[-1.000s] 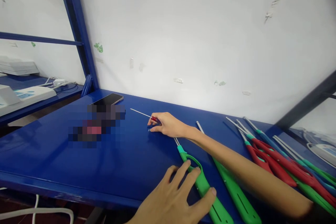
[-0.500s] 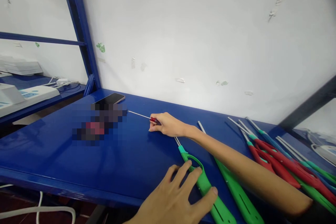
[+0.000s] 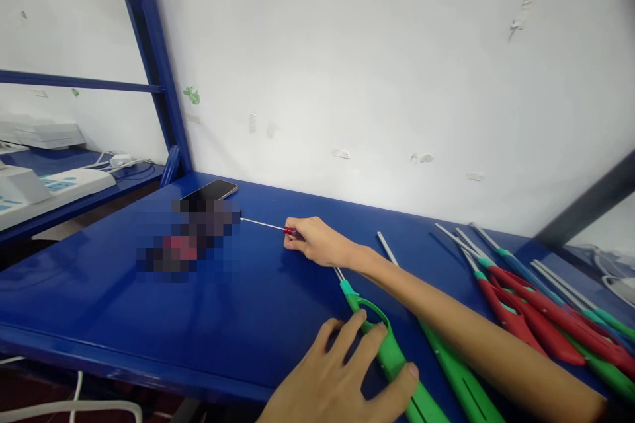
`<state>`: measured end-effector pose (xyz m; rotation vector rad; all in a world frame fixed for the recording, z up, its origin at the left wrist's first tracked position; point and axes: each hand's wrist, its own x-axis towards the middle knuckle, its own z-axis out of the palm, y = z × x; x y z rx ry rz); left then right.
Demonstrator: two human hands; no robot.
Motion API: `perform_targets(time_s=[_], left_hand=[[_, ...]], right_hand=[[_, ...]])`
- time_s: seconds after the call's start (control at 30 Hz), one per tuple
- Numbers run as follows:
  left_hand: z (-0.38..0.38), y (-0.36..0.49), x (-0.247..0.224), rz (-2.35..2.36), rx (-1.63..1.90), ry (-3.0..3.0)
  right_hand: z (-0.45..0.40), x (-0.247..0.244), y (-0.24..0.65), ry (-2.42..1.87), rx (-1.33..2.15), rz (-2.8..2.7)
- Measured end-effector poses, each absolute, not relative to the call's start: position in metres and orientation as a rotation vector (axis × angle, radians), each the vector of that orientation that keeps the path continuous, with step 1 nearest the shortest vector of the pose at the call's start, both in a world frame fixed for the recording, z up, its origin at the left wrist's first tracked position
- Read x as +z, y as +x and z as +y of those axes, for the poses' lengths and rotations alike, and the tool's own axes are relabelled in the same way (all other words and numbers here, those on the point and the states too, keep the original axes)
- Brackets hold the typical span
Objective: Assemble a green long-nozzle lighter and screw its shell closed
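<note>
My right hand (image 3: 315,240) is closed around the red handle of a screwdriver (image 3: 262,223), reaching across the blue table. The thin metal shaft points left, and its tip is close to a blurred-out patch. Lower down, my left hand (image 3: 342,367) lies palm down with fingers spread. Its fingertips rest on a green long-nosed lighter (image 3: 391,350), near the trigger loop. Another green lighter (image 3: 461,370) lies to the right, partly covered by my right forearm.
Several red, green and blue lighters (image 3: 536,304) lie in a pile at the table's right. A phone (image 3: 213,193) rests at the back left, behind the pixelated patch (image 3: 181,248). A white wall and a blue metal post (image 3: 161,79) bound the blue table (image 3: 268,317).
The view has shifted slightly, so the table and lighters sit a little lower and further right. Both hands keep nearly the same places, with the screwdriver still in my right hand.
</note>
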<state>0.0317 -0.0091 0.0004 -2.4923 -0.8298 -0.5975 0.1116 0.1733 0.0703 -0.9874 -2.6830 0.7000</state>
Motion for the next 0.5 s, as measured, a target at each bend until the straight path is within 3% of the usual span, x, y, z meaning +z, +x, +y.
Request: perform_targets(time_s=[0.2,0.5], left_hand=[[-0.007,0.031,0.000,-0.828,-0.748,-2.433],[-0.008,0.032,0.003,-0.847,-0.763,-2.435]], right_hand=[[0.180,0.082,0.124,-1.030,0.687,-2.534],[0.166,0.074,0.119,-0.850,0.999,-2.577]])
